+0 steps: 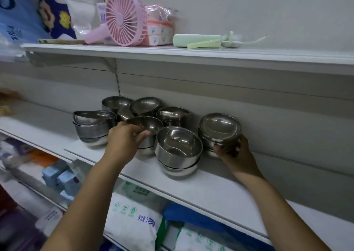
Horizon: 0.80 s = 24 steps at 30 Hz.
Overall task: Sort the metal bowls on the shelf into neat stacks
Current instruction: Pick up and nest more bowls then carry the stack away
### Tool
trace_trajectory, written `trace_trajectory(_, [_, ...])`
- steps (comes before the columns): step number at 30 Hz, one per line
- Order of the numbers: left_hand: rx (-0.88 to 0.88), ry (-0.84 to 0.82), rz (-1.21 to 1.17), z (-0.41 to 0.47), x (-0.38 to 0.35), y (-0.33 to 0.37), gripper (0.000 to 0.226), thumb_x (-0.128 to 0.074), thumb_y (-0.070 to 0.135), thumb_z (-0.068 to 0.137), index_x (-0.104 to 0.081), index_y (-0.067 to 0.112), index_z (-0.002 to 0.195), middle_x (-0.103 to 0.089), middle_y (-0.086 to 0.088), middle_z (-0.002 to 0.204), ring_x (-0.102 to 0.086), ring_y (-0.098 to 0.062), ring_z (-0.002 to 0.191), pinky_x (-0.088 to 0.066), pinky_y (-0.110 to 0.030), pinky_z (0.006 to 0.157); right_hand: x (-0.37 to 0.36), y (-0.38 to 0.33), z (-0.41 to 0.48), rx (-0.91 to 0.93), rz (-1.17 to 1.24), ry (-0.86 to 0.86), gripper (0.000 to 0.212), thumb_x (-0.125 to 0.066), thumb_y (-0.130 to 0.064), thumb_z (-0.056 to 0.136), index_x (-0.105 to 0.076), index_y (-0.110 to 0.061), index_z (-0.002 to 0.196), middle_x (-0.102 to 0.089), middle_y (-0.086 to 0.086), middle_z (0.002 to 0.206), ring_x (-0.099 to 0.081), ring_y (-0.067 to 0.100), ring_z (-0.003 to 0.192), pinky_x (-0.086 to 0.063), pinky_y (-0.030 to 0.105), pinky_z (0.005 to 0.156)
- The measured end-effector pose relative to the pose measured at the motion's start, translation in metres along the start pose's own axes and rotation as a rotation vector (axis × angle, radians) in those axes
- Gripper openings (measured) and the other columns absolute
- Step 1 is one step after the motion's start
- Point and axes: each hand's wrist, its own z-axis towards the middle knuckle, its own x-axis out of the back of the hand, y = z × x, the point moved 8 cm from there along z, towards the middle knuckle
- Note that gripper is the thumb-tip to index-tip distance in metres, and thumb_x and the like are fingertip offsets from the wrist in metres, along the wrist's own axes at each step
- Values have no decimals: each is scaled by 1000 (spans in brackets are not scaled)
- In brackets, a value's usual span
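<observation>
Round stainless-steel bowls [173, 115] stand in several short stacks on the white middle shelf [220, 185], grouped against its back panel. Left hand [124, 137]: fingers curled over the near rim of the top bowl [147, 124] of the centre stack, gripping it. Right hand [233, 151]: fingers and thumb curled round the side of the rightmost stack [219, 130]. Front stack [179, 149] sits between the two hands, nearest the shelf's front edge. Leftmost stack [92, 128]: tilted and uneven. Pink plastic fan [124, 19] lies on the upper shelf [249, 55].
</observation>
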Motion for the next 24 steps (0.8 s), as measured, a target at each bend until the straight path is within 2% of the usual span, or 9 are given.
trace_trajectory(2, [12,-7,-7,4,-1,-1,26,-69,34,92,-80,10,89,-61,8,71,-60,-25,89,-49,-40,88,0,-1,0,4,3,5,94,-81,-43,81,-27,-28,156,-54,-10,124,-58,16,113,-39,27,92])
trace_trajectory(4, [33,-48,-141,13,-3,4,16,-69,28,93,-80,16,94,-75,3,84,-69,-20,94,-53,-37,90,0,0,1,5,4,18,93,-82,-41,80,-29,-28,155,-55,-10,123,-60,17,114,-39,26,91])
trace_trajectory(6, [10,-86,-230,27,-2,22,10,-71,23,92,-77,18,97,-75,4,90,-70,-16,93,-51,-28,83,2,1,1,7,9,33,91,-84,-39,79,-32,-29,153,-57,-12,120,-61,18,114,-41,25,90])
trace_trajectory(9, [-102,-180,-69,57,-11,51,22,-66,29,96,-73,15,111,-71,-3,108,-65,-21,101,-48,-29,86,4,-1,-1,11,26,50,86,-85,-33,80,-36,-28,151,-57,-19,110,-60,15,110,-42,21,85])
trace_trajectory(11, [-160,-279,91,77,-26,57,34,-59,38,98,-68,18,124,-68,-3,122,-61,-25,112,-47,-38,99,3,-2,-1,16,43,49,85,-85,-32,80,-37,-28,150,-57,-13,114,-59,14,109,-41,23,88])
trace_trajectory(13, [-184,-340,197,90,-41,54,38,-54,46,99,-65,24,128,-65,-1,128,-58,-25,117,-46,-43,103,4,-1,-2,14,52,44,86,-86,-34,78,-38,-29,149,-57,-10,118,-59,15,112,-42,25,90])
trace_trajectory(15, [-220,-382,266,96,-55,51,37,-52,46,100,-67,22,124,-65,-3,123,-59,-25,113,-46,-39,99,4,1,-1,10,54,46,89,-87,-36,77,-38,-29,150,-57,-14,116,-59,15,114,-43,21,88])
trace_trajectory(19, [-208,-333,211,102,-64,49,33,-55,41,100,-72,15,107,-67,-3,104,-59,-19,94,-37,-24,73,5,0,-1,21,54,40,95,-89,-47,70,-37,-34,149,-52,-33,106,-59,10,108,-40,5,75])
trace_trajectory(24, [-229,-248,104,102,-63,58,19,-59,37,99,-61,24,84,-54,10,76,-54,-14,76,-27,-16,59,3,1,1,36,61,34,91,-84,-51,65,-36,-41,141,-51,-36,107,-62,8,104,-42,0,70])
